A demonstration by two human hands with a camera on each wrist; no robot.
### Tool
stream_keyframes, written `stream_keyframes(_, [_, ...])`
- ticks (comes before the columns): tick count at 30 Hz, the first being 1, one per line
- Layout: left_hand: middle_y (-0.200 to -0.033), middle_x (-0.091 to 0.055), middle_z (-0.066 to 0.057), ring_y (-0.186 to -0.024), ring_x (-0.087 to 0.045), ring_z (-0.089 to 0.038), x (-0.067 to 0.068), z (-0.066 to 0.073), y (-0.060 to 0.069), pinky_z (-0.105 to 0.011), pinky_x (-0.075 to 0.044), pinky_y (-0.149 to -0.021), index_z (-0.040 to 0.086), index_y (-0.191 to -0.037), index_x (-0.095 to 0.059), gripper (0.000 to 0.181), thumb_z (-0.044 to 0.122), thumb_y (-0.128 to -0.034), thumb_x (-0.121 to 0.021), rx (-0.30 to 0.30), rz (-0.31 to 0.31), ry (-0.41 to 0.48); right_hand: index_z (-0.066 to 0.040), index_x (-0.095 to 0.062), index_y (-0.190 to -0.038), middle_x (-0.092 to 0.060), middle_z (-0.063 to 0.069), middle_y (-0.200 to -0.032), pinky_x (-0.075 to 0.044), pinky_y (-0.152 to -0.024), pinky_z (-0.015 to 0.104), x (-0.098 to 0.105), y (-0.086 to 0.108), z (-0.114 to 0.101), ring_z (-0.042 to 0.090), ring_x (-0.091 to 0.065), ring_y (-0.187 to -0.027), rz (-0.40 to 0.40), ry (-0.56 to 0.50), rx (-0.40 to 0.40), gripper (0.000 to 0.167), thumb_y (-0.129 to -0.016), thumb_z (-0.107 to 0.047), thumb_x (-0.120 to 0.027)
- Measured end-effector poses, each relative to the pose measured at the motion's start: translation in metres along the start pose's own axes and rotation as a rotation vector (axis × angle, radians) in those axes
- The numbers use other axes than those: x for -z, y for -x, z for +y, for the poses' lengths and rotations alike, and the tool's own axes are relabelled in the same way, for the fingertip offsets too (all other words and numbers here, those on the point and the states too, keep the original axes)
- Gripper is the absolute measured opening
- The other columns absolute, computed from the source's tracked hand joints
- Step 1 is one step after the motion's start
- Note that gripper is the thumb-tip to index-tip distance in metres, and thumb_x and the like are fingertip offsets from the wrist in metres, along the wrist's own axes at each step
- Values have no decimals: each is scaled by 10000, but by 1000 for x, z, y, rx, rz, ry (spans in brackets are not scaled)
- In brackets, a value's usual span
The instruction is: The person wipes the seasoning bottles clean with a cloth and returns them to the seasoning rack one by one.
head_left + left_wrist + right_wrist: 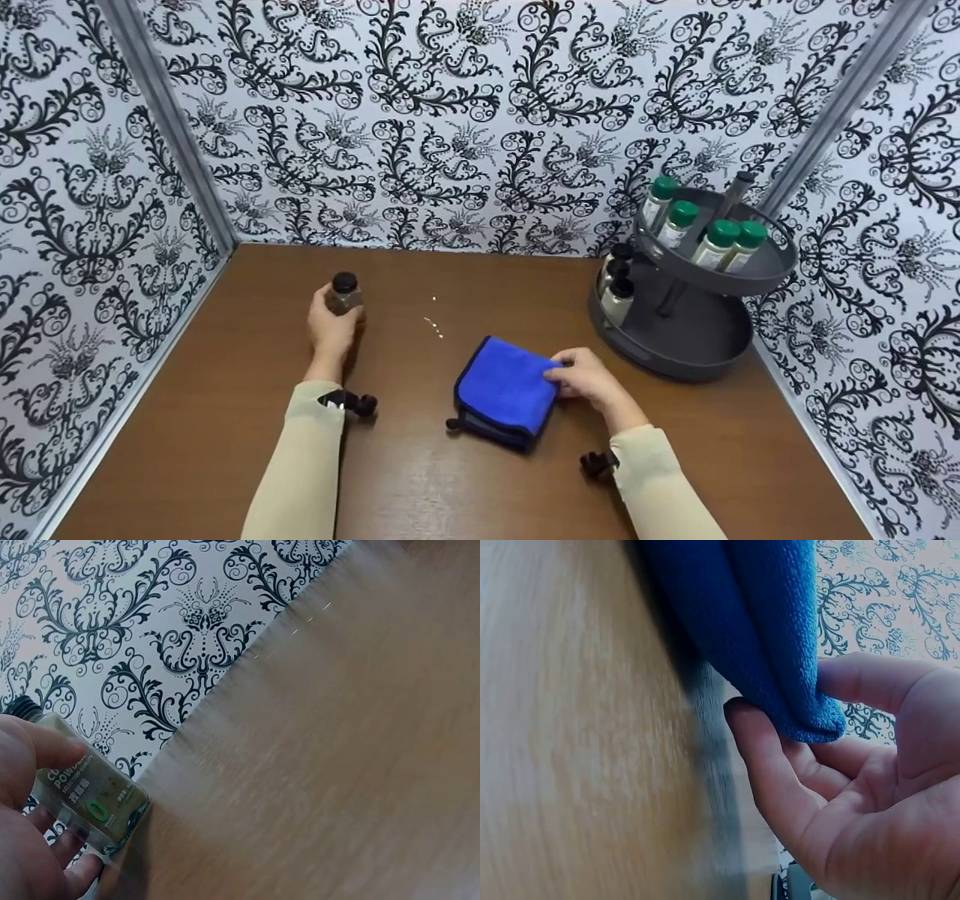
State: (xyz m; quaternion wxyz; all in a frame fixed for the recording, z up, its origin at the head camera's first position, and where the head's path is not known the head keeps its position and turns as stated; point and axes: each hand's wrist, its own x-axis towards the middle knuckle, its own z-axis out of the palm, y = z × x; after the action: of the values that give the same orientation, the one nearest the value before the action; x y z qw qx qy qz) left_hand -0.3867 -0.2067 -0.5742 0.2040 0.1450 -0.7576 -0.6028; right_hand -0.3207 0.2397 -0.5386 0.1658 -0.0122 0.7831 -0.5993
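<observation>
Centre-left of the frame, the left hand (pixel 331 328) grips a jar (pixel 344 300); lower centre, the right hand (pixel 589 379) pinches a blue cloth (pixel 506 386)

Left hand (pixel 19 832) at 8 o'clock gripped a tilted jar (pixel 124 802), dark cap (pixel 24 708) toward 10 o'clock | jar bore pale lettering (pixel 66 779), green ring (pixel 90 808) | patterned wall (pixel 199 630) stood at 10 o'clock | wooden desk (pixel 322 757) spanned 1 to 6 o'clock | pale specks (pixel 294 631) lay at 1 o'clock
</observation>
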Motion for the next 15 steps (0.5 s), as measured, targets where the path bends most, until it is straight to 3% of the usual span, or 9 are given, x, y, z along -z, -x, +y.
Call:
stream_keyframes(7, [-1443,-592,-203,-1376,-546,-364,-1,1,4,-513,-444,-1159,69,-1459,-521,552,126,-966,-761,18,29,9,70,-705,-1029,-678,9,-801,-622,-653,269,3,-3,-4,88,-671,-675,-20,-74,-24,158,-876,36,-724])
stream_keyframes(11, [-1422,-591,-215,-1356,-555,-369,-8,2,10,-492,-460,-1127,44,-1441,-516,518,141,-987,-745,4,13,41,3,-712,-962,-670,-14,-760,-624,-652,272,8,-2,-3,79,-654,-651,-49,-132,-17,84,-882,23,-729])
stream_keyframes(15, [-1386,-568,-219,-1310,-565,-348,-17,14,20,-315,-504,-1003,-9,-1439,-505,537,118,-980,-753,-15,-55,168,-57,-706,-942,-675,-45,-750,-610,-652,255,11,1,-5,70,-652,-664,-95,-213,11,69,-898,-8,-722])
